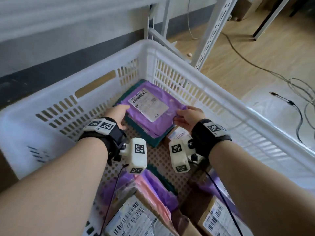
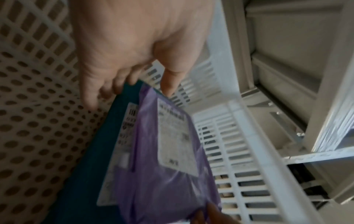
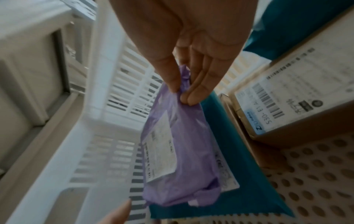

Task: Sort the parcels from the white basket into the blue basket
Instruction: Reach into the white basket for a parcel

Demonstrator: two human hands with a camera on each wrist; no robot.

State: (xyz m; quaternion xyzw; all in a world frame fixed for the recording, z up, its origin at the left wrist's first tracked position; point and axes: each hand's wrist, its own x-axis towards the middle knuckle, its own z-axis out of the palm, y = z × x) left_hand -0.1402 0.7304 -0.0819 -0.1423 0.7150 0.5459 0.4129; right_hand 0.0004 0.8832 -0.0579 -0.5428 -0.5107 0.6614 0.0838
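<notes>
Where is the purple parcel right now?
The purple parcel lies on a teal parcel in the far corner of the white basket. The right hand pinches its edge, and the left hand touches its other side.

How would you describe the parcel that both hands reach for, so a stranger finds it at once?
Look in the far corner of the white basket. A purple parcel lies there on a teal parcel. Unlike the other purple bags nearer the person, its white label faces up and the right hand pinches its edge.

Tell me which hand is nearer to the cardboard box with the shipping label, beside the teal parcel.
Right. The right hand pinches the purple parcel corner just above the cardboard box. The left hand is at the parcels' far side, away from the box.
</notes>
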